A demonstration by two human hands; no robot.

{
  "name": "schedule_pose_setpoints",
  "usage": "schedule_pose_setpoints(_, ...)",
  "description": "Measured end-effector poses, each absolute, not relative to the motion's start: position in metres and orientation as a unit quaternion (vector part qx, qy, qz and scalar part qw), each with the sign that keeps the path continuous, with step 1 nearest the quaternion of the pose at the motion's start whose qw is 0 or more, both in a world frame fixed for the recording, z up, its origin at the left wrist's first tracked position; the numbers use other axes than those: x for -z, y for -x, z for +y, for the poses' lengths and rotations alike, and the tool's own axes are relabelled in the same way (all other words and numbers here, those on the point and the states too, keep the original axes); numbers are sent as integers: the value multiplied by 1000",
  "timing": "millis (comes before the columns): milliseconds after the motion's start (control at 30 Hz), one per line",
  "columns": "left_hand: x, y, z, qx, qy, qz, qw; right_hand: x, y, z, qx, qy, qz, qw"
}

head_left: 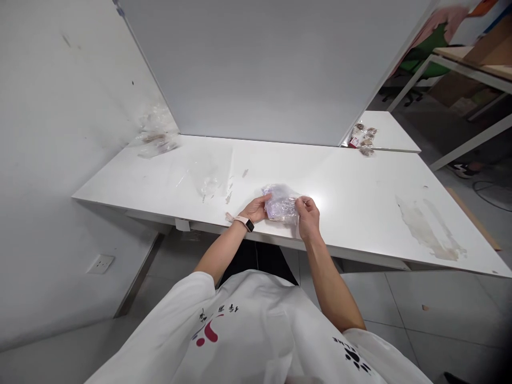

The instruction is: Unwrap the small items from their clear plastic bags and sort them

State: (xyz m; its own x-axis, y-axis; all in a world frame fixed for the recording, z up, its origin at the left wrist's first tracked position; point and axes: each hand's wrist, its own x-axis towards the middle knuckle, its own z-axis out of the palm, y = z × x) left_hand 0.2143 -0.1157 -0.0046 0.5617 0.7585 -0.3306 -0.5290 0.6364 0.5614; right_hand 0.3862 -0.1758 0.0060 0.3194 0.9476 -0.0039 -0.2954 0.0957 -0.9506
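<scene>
A small clear plastic bag [281, 202] with a purple tint lies at the near edge of the white table [360, 202]. My left hand [255, 209] grips its left side, a watch on the wrist. My right hand [308, 214] pinches its right edge with fingers closed on the plastic. What the bag holds is too crumpled to tell.
Another clear empty bag [208, 178] lies left of my hands. A heap of clear bags [156, 136] sits at the far left corner, small packets [363, 140] at the far right. A white board [264, 69] stands behind the table. Stains [428, 229] mark the right side.
</scene>
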Motion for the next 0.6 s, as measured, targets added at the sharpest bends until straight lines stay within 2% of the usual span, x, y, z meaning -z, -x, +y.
schedule_pose_setpoints(167,3,-211,-118,-369,-181,245,878,-10,-392,-173,-507,459,-307,662)
schedule_pose_setpoints(433,9,-217,-115,-378,-215,310,845,-26,-391,-184,-522,454,-428,581)
schedule_pose_setpoints(533,7,-220,-117,-405,-235,350,811,-40,-395,-195,-554,432,-512,495)
schedule_pose_setpoints(600,6,-222,-116,-415,-238,364,800,-49,-400,-203,-583,407,-582,394)
